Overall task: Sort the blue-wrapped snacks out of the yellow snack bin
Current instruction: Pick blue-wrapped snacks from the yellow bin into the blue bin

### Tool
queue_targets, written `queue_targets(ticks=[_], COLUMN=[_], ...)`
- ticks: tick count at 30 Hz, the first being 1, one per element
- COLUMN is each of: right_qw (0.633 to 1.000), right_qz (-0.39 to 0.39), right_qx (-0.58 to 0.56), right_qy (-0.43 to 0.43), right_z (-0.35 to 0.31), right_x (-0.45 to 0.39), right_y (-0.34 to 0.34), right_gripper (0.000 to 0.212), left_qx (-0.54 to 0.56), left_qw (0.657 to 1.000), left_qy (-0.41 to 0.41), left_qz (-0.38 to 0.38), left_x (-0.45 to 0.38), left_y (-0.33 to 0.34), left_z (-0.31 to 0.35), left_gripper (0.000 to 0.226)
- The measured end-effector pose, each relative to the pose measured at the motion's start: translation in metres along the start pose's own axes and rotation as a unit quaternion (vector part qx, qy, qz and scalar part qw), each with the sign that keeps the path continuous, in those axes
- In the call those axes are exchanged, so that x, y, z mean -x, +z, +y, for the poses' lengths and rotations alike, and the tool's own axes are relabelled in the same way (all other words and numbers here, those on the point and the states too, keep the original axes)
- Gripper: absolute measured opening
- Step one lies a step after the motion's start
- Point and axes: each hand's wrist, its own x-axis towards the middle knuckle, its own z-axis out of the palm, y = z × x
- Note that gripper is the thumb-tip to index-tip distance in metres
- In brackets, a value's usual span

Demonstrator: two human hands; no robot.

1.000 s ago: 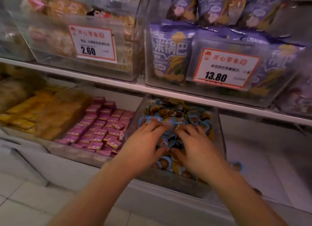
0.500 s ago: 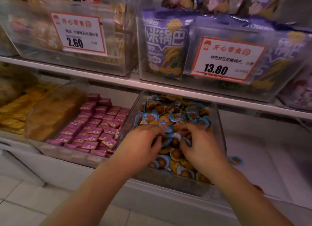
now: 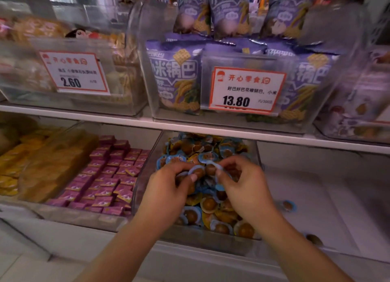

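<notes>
A clear snack bin (image 3: 147, 176) on the lower shelf holds a heap of small round snacks, some in blue wrappers, some in yellow (image 3: 225, 216). My left hand (image 3: 168, 189) is over the heap's middle, its thumb and fingers pinching a blue-wrapped snack (image 3: 197, 172). My right hand (image 3: 244, 182) is close beside it, fingers curled round another blue-wrapped snack (image 3: 212, 169), lifted just above the pile. The two hands nearly touch.
One blue-wrapped snack (image 3: 288, 205) lies on the white shelf right of the bin, and a brown one (image 3: 314, 239) nearer the front edge. A bin of pink packets (image 3: 109, 176) stands to the left. The upper shelf (image 3: 211, 129) with purple bags hangs overhead.
Both hands have drawn together and risen a little from the heap, each now pinching a blue-wrapped snack. The view has tilted slightly upward.
</notes>
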Motion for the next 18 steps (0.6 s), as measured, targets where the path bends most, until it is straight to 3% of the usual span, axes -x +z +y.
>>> queue_targets(ticks=[3,6,8,10,12,16,18], right_qw=[0.976,0.863,0.793,0.757,0.765,0.848,0.862], right_qz=[0.000,-0.049,-0.110,-0.138,-0.129,-0.115,-0.108], right_qx=[-0.176,-0.431,-0.530,-0.579,-0.575,-0.466,-0.450], right_qy=[0.127,0.260,0.281,0.269,0.259,0.226,0.208], right_z=[-0.010,-0.022,-0.028,-0.032,-0.031,-0.016,-0.006], right_x=[0.000,0.008,0.015,0.022,0.027,0.031,0.032], right_y=[-0.005,-0.015,-0.025,-0.037,-0.047,-0.066,-0.079], right_gripper=[0.007,0.008,0.022,0.024,0.027,0.042,0.038], left_qx=[0.058,0.088,0.071,0.072,0.088,0.102,0.141], left_qw=[0.998,0.992,0.989,0.985,0.981,0.987,0.977], left_qy=[0.003,0.044,0.102,0.145,0.165,0.116,0.122], left_qz=[0.039,0.079,0.076,0.066,0.045,-0.049,-0.107], left_x=[0.001,0.002,0.005,0.011,0.017,0.030,0.036], left_y=[0.004,0.009,0.017,0.030,0.043,0.064,0.071], left_z=[0.011,0.021,0.032,0.044,0.054,0.074,0.084], left_gripper=[0.025,0.018,0.021,0.029,0.039,0.054,0.060])
